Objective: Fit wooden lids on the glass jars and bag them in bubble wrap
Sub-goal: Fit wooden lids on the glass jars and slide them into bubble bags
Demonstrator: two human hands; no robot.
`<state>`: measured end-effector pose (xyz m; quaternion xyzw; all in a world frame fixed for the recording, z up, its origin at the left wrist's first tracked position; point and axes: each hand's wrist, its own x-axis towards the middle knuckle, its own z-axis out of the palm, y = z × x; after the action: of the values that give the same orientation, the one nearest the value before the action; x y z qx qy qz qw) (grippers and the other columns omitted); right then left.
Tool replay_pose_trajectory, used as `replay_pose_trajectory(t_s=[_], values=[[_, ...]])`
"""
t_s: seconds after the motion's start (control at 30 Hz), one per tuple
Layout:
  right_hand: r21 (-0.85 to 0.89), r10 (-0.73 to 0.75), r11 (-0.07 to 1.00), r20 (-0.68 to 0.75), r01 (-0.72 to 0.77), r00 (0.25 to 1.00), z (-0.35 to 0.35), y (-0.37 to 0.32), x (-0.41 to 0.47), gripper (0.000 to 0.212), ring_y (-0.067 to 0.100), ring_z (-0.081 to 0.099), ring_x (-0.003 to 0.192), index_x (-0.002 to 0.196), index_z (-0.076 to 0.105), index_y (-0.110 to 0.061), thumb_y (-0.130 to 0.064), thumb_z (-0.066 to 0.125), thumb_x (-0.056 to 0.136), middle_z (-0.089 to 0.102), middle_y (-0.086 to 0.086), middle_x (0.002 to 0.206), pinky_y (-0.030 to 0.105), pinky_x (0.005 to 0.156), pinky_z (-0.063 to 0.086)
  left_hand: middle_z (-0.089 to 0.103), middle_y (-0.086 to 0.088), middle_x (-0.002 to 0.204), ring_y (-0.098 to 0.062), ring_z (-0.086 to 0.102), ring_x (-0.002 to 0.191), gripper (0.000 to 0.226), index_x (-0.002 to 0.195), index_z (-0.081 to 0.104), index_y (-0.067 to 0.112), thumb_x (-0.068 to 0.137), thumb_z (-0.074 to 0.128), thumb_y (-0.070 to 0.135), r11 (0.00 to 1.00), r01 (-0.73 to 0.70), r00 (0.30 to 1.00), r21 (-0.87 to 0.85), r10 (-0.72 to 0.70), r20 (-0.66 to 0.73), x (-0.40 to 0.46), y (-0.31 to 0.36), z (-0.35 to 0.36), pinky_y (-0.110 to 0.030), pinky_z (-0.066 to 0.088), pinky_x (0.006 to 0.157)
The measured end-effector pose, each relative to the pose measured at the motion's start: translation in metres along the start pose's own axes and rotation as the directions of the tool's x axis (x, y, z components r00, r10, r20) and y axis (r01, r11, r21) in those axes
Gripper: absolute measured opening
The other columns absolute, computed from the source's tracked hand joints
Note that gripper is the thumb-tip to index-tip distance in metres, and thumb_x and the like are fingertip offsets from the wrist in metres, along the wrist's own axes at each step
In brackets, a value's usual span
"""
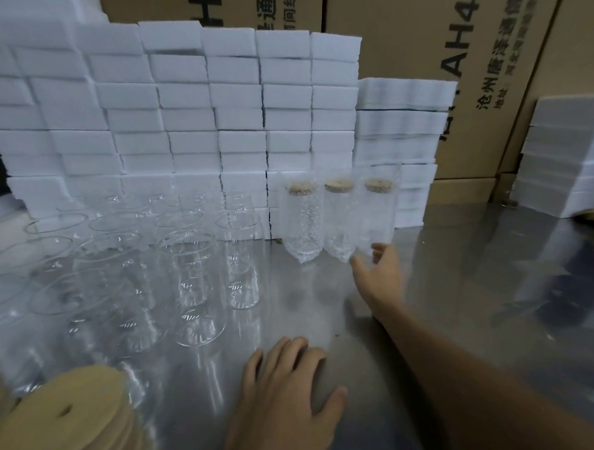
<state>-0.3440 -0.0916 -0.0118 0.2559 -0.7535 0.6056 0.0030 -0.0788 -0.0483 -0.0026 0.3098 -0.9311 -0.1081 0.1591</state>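
Note:
Three glass jars with wooden lids stand in a row inside bubble wrap bags: one on the left (302,221), one in the middle (339,223) and one on the right (378,217). My right hand (381,278) reaches forward, thumb and fingers curled round the base of the right bagged jar. My left hand (283,392) rests flat on the steel table (489,282) near me, fingers relaxed and holding nothing. Several bare open glass jars (186,264) stand to the left. A stack of round wooden lids (73,409) with small holes sits at the bottom left.
A wall of white foam blocks (192,103) rises behind the jars. Cardboard boxes (430,44) stand behind it. Another foam stack (560,156) sits at the far right.

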Motion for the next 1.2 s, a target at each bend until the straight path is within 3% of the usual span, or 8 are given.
replay_pose_trajectory(t_s=[0.23, 0.37, 0.53, 0.6, 0.67, 0.9, 1.1, 1.2], values=[[0.105, 0.002, 0.994, 0.113, -0.014, 0.994, -0.005, -0.025, -0.083, 0.025, 0.004, 0.061, 0.088, 0.103, 0.054, -0.03, -0.027, 0.071, 0.084, 0.061, -0.009, 0.094, 0.043, 0.086, 0.058, 0.048, 0.022, 0.114, -0.002, 0.045, 0.115, 0.033, 0.107, 0.052, 0.035, 0.08, 0.055, 0.054, 0.98, -0.009, 0.99, -0.201, -0.02, -0.143, 0.002, -0.004, 0.002, -0.022, 0.028, 0.104], [0.165, 0.015, 0.985, 0.212, -0.051, 0.977, -0.01, -0.048, -0.129, 0.025, 0.016, 0.067, 0.086, 0.101, 0.056, -0.031, -0.034, 0.066, 0.078, 0.065, -0.004, 0.094, 0.047, 0.077, 0.061, 0.049, 0.014, 0.106, -0.012, 0.057, 0.1, 0.024, 0.103, 0.06, 0.025, 0.082, 0.07, 0.024, 0.866, 0.067, 0.914, -0.495, -0.252, -0.318, -0.004, -0.003, -0.006, -0.03, 0.048, 0.088], [0.225, -0.021, 0.973, 0.293, -0.048, 0.956, 0.0, -0.067, -0.176, 0.022, 0.011, 0.067, 0.085, 0.102, 0.06, -0.028, -0.026, 0.069, 0.083, 0.067, -0.006, 0.095, 0.042, 0.08, 0.059, 0.038, 0.005, 0.115, -0.023, 0.053, 0.11, 0.038, 0.108, 0.054, 0.018, 0.077, 0.07, 0.003, 0.763, 0.113, 0.746, -0.636, -0.488, -0.453, -0.018, -0.01, -0.016, -0.044, 0.048, 0.091], [0.232, -0.061, 0.972, 0.329, -0.018, 0.942, 0.011, -0.073, -0.187, 0.022, 0.0, 0.065, 0.086, 0.105, 0.062, -0.026, -0.023, 0.071, 0.085, 0.068, -0.008, 0.095, 0.024, 0.078, 0.056, 0.033, 0.0, 0.126, -0.026, 0.045, 0.12, 0.046, 0.116, 0.05, 0.014, 0.076, 0.07, 0.001, 0.757, 0.137, 0.719, -0.639, -0.52, -0.461, -0.023, -0.014, -0.018, -0.037, 0.042, 0.098], [0.251, -0.099, 0.968, 0.386, -0.001, 0.917, 0.023, -0.082, -0.194, 0.025, -0.007, 0.063, 0.089, 0.11, 0.063, -0.026, -0.025, 0.071, 0.086, 0.068, -0.011, 0.099, 0.011, 0.075, 0.049, 0.03, -0.01, 0.139, -0.031, 0.036, 0.128, 0.054, 0.125, 0.047, 0.008, 0.076, 0.068, -0.002, 0.769, 0.166, 0.705, -0.617, -0.531, -0.471, -0.024, -0.02, -0.021, -0.03, 0.033, 0.1], [0.295, -0.129, 0.956, 0.44, -0.007, 0.889, 0.06, -0.1, -0.191, 0.034, 0.007, 0.06, 0.115, 0.124, 0.056, -0.03, -0.028, 0.067, 0.092, 0.061, -0.015, 0.119, 0.03, 0.099, 0.047, 0.032, -0.016, 0.147, -0.031, 0.032, 0.138, 0.06, 0.139, 0.033, 0.003, 0.082, 0.047, -0.01, 0.693, 0.212, 0.691, -0.689, -0.605, -0.396, -0.013, -0.033, -0.026, -0.045, 0.034, 0.11], [0.328, -0.137, 0.944, 0.445, -0.019, 0.885, 0.073, -0.102, -0.181, 0.026, -0.018, 0.058, 0.095, 0.12, 0.062, -0.024, -0.029, 0.064, 0.095, 0.063, -0.024, 0.105, 0.008, 0.082, 0.043, 0.036, -0.013, 0.15, -0.028, 0.038, 0.136, 0.061, 0.142, 0.028, 0.011, 0.086, 0.045, -0.005, 0.637, 0.253, 0.675, -0.728, -0.655, -0.338, -0.002, -0.038, -0.027, -0.033, 0.035, 0.104], [0.329, -0.139, 0.944, 0.422, -0.009, 0.896, 0.073, -0.105, -0.18, 0.029, -0.008, 0.062, 0.098, 0.121, 0.066, -0.019, -0.035, 0.06, 0.099, 0.068, -0.013, 0.108, 0.005, 0.078, 0.041, 0.031, -0.011, 0.154, -0.026, 0.034, 0.139, 0.063, 0.146, 0.024, 0.01, 0.088, 0.046, -0.003, 0.642, 0.263, 0.672, -0.72, -0.658, -0.34, -0.001, -0.037, -0.027, -0.029, 0.031, 0.107]])
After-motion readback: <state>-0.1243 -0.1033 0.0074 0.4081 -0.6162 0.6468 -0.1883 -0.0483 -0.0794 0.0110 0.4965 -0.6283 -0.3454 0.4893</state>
